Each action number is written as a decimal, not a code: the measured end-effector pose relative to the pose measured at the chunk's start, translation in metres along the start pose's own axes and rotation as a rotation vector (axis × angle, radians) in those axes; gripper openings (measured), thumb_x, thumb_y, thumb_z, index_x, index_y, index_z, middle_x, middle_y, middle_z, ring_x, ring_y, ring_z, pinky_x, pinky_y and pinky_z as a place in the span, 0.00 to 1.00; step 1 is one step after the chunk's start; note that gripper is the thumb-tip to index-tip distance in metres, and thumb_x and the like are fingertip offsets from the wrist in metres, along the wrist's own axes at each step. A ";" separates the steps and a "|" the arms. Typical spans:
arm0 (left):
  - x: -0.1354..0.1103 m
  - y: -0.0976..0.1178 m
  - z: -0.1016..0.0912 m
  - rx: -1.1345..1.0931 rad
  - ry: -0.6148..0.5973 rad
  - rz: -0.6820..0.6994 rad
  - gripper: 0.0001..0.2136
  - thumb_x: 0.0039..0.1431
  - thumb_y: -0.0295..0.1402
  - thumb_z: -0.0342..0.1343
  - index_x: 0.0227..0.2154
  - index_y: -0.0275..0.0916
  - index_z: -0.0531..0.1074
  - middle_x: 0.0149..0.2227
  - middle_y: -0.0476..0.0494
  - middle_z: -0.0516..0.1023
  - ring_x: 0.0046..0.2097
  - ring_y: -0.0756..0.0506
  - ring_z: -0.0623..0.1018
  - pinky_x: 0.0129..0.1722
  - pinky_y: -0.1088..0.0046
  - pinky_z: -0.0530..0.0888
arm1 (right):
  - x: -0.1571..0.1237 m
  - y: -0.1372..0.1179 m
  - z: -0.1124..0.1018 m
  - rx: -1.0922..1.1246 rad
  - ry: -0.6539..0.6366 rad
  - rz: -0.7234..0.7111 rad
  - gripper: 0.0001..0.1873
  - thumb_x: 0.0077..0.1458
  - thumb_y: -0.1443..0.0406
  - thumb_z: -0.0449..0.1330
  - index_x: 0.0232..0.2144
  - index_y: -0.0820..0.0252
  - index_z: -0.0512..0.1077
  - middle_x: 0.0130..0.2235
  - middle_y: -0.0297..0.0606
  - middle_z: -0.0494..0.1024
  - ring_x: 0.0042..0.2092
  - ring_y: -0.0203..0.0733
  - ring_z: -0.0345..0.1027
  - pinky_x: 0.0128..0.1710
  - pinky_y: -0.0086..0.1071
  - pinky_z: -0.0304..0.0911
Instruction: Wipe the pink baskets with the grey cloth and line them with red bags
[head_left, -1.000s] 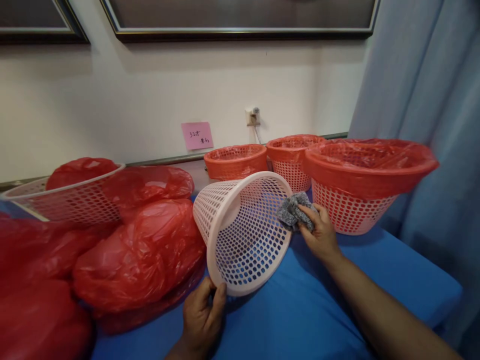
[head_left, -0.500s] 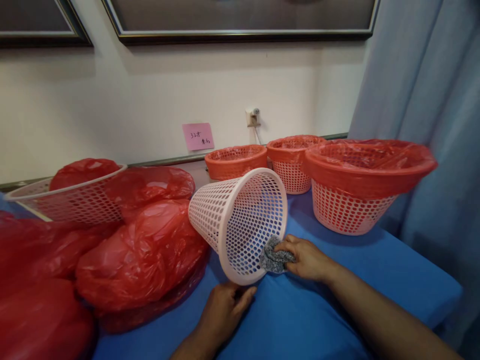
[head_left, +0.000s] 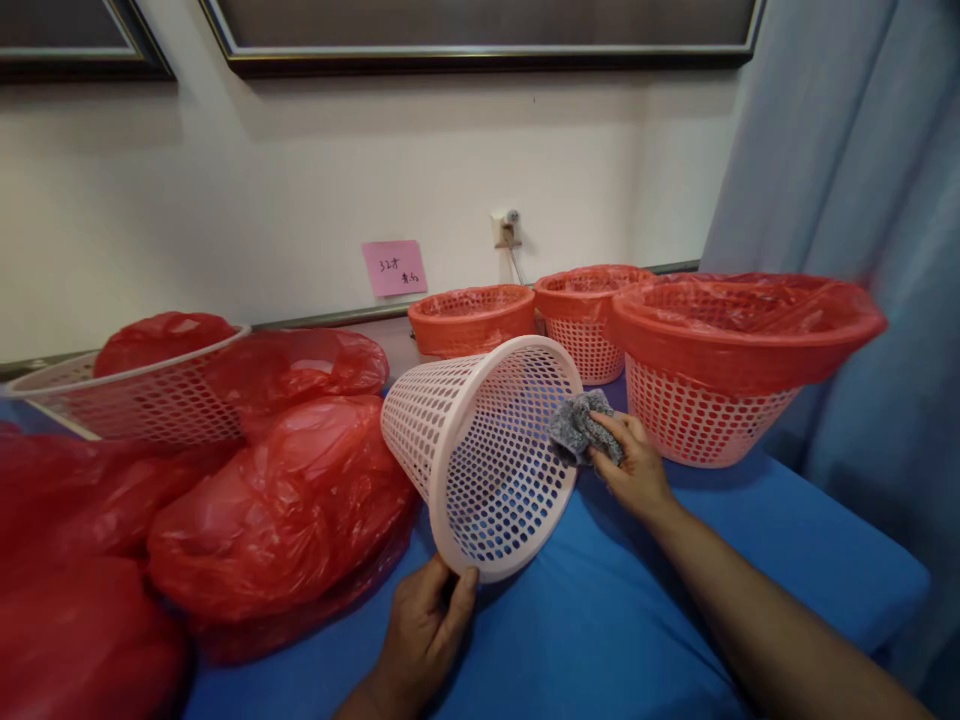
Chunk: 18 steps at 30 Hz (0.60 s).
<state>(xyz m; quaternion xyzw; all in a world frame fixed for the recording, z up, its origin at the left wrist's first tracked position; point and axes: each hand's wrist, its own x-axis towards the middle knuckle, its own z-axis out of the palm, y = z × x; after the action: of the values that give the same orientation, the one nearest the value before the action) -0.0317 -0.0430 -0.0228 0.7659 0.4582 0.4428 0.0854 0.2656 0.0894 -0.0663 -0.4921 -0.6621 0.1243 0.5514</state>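
Note:
A pale pink perforated wastebasket lies tipped on its side, its round mouth facing me and to the right. My left hand grips the lower edge of its rim, thumb at the front and the other fingers partly hidden behind. In my right hand is a crumpled grey cloth, pinched between thumb and fingers. The cloth touches the right side of the rim. Both hands are closed.
Red plastic bags heap up on the left around a white basket. Three red-lined baskets stand behind and to the right on the blue-covered table. A wall socket with a plug is at the back.
My right hand has slid the cloth up the right side of the rim. My left hand has shifted slightly left along the bottom rim, and the basket has turned and tilted a little.

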 end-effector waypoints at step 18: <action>-0.002 -0.004 0.004 0.044 0.001 0.012 0.10 0.65 0.33 0.56 0.31 0.35 0.77 0.22 0.48 0.77 0.23 0.50 0.76 0.25 0.79 0.72 | -0.016 -0.019 -0.001 0.245 -0.702 0.044 0.29 0.40 0.73 0.61 0.47 0.53 0.79 0.45 0.35 0.79 0.45 0.42 0.75 0.49 0.36 0.71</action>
<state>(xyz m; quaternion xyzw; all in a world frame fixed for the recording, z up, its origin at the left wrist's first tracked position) -0.0321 -0.0410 -0.0285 0.7701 0.4634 0.4334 0.0656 0.2550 0.0671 -0.0628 -0.3640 -0.7803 0.3756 0.3429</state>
